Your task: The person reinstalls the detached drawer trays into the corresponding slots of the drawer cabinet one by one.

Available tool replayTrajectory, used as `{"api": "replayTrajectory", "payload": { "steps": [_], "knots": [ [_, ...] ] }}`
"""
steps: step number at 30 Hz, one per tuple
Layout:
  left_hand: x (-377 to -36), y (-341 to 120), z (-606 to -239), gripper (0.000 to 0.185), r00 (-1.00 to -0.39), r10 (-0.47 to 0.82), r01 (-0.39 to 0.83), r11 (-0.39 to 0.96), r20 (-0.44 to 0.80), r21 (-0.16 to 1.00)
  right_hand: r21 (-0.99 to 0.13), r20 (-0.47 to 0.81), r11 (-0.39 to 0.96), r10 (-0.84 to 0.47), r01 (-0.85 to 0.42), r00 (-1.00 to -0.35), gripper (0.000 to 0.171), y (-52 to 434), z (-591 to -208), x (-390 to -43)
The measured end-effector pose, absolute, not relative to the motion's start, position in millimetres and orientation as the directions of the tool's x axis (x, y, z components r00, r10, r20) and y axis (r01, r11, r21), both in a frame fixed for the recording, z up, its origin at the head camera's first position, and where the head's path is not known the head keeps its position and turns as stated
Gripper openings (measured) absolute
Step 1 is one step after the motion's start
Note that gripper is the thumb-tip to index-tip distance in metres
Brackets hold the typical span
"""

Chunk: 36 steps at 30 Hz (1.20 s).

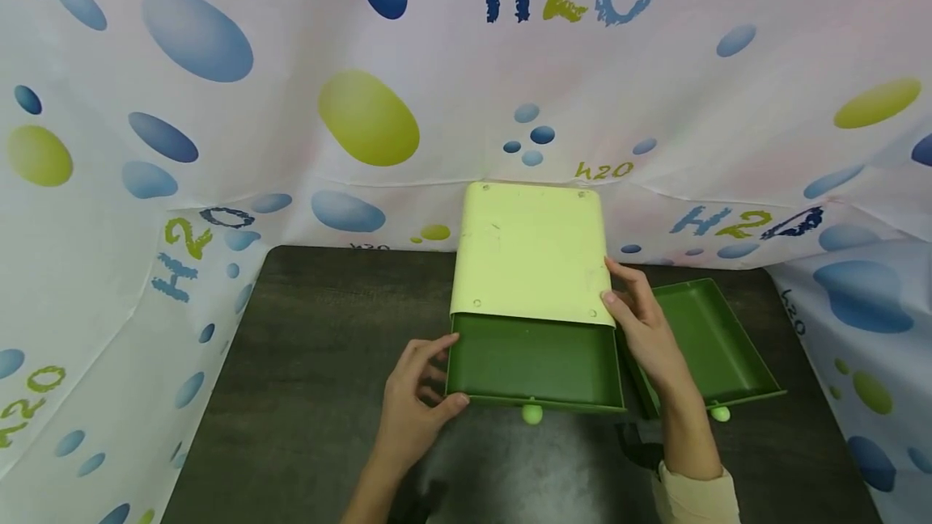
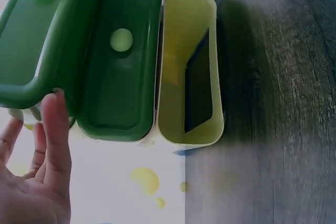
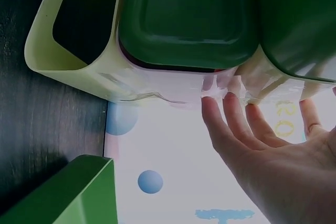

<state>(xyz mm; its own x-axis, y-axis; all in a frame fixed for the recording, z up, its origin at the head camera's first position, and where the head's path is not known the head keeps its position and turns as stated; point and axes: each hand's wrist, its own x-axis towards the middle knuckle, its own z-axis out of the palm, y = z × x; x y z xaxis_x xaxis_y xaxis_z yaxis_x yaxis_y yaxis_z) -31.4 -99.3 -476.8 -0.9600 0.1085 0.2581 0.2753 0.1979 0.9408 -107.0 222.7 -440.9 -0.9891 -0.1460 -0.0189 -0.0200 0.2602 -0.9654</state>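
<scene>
A pale yellow drawer cabinet [image 1: 530, 249] stands on the dark table [image 1: 306, 395]. Its top green drawer [image 1: 535, 361], with a pale green knob [image 1: 532, 413], is pulled partly out towards me. My left hand [image 1: 446, 370] holds that drawer's front left corner, thumb on the front and index finger along the side. In the left wrist view a fingertip [image 2: 54, 103] touches the drawer's rim [image 2: 31, 85]. A second green drawer [image 2: 123, 66] sits in the cabinet, and the lowest slot [image 2: 197, 82] is empty. My right hand [image 1: 619, 289] rests with straight fingers [image 3: 231, 114] against the cabinet's right side.
A loose green drawer [image 1: 709, 342] with its own knob [image 1: 720, 413] lies on the table right of the cabinet, behind my right wrist. A white cloth [image 1: 182, 144] with blue and yellow spots walls in the back and both sides.
</scene>
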Motion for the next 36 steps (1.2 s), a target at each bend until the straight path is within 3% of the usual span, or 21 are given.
{"api": "replayTrajectory", "payload": {
  "steps": [5,12,22,36],
  "knots": [
    [-33,-97,-479,0.062,-0.956,0.087,0.292,0.286,0.279,0.913,-0.967,-0.019,0.256,-0.148,-0.020,-0.989,0.051,222,-442,-106],
    [-34,-93,-483,0.061,-0.944,0.061,0.328,0.291,0.324,0.899,-0.967,-0.018,0.254,-0.144,-0.019,-0.989,0.050,225,-443,-105],
    [-40,-90,-481,0.047,-0.917,0.031,0.377,0.397,0.398,0.837,-0.967,-0.009,0.253,-0.145,-0.028,-0.989,0.050,224,-444,-106],
    [-43,-87,-478,0.039,-0.945,0.075,0.326,0.266,0.318,0.907,-0.970,-0.006,0.241,-0.145,-0.029,-0.989,0.049,226,-444,-105]
  ]
}}
